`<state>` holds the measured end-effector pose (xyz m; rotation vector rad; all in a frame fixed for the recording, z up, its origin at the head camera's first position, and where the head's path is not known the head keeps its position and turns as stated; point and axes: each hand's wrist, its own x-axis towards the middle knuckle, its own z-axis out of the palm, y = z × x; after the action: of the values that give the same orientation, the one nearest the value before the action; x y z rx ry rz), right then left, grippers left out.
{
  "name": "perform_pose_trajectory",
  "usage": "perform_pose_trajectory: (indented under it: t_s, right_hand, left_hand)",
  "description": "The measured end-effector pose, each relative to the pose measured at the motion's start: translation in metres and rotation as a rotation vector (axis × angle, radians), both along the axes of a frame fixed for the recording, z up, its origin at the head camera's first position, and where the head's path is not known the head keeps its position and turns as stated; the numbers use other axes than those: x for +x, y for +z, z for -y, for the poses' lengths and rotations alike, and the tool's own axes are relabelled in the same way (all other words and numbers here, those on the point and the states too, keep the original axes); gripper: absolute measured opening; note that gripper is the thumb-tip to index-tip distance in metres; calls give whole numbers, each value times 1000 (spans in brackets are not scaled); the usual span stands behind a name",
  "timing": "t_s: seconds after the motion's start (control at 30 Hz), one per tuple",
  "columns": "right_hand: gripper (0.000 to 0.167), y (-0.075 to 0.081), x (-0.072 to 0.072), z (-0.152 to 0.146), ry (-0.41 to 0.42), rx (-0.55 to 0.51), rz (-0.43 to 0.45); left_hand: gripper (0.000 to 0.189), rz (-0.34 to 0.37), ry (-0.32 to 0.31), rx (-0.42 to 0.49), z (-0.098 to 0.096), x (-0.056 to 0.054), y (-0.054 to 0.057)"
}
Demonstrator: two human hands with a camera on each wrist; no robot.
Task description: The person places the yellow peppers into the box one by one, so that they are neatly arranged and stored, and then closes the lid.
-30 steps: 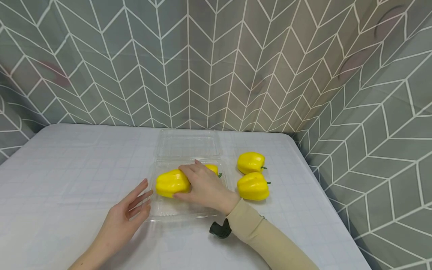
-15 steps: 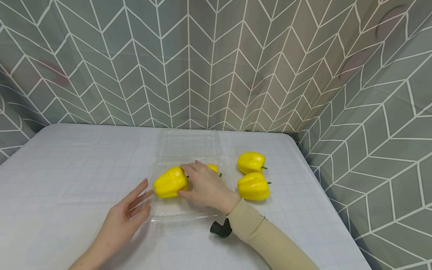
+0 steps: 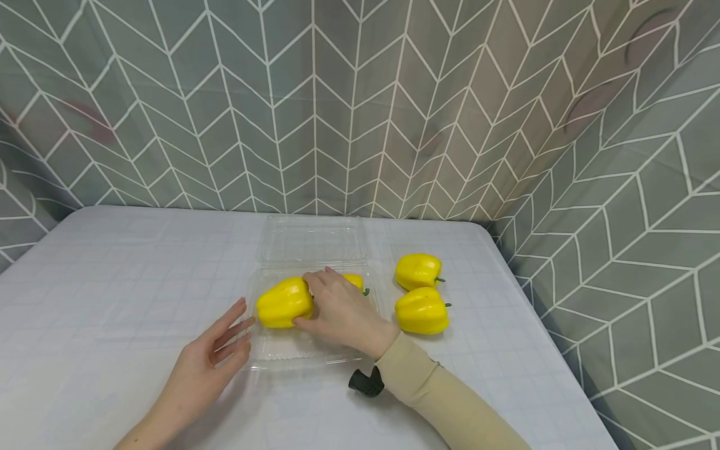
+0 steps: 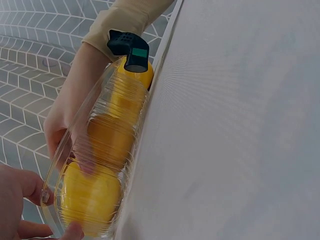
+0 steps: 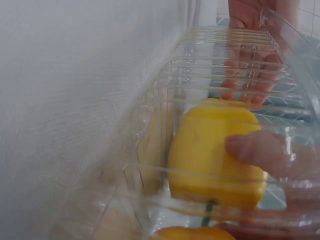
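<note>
The right hand is reaching into the clear ribbed plastic clamshell tray and its fingers and thumb are curling around a glossy yellow bell pepper, so it is gripping this pepper at its right end. In the right wrist view one fingertip is pressing on the yellow skin of the pepper, and a dark green stem is showing under it. The pepper is lying on its side in the left part of the tray, and its left end is pointing toward the left hand.

The left hand is resting on the table just beside the left edge of the tray, with the fingers straight and a little spread; it is holding nothing, and the fingertips are almost touching the tray wall.

Behind the right hand, a second yellow pepper is lying in the tray, mostly hidden by the fingers. The clear lid of the tray is lying open and flat behind it. Two more yellow peppers are lying on the white checked tablecloth just to the right of the tray, close to each other. A small black device is sitting under the right wrist, at the beige sleeve.
</note>
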<state>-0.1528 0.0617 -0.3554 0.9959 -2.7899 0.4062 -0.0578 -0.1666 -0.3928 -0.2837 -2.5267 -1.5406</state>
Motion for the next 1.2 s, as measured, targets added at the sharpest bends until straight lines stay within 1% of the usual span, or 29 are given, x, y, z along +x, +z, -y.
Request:
perform_pose_trajectory:
  t_s: [0.2, 0.37, 0.47, 0.57, 0.8, 0.87, 1.03, 1.2]
  right_hand:
    - [63, -4, -1, 2, -2, 17, -73]
    - [65, -6, -2, 2, -5, 20, -81]
    - [65, -5, -2, 1, -2, 9, -55]
    - [65, 0, -2, -1, 12, 1, -3]
    - [68, 20, -3, -16, 118, 46, 175]
    - [66, 27, -2, -20, 131, 45, 212]
    - [59, 37, -4, -29, 134, 25, 232]
    - [55, 41, -7, -36, 152, -28, 224]
  left_hand:
    - [62, -14, -6, 5, 0, 0, -1]
    - [62, -10, -2, -1, 0, -1, -1]
    - [62, -11, -2, -3, 1, 0, -1]
    - [62, -13, -3, -2, 1, 0, -1]
    - [62, -8, -9, 10, 1, 0, -1]
    - [62, -7, -11, 14, 1, 0, -1]
    - [62, 2, -10, 18, 1, 0, -1]
    - [62, 5, -12, 20, 1, 0, -2]
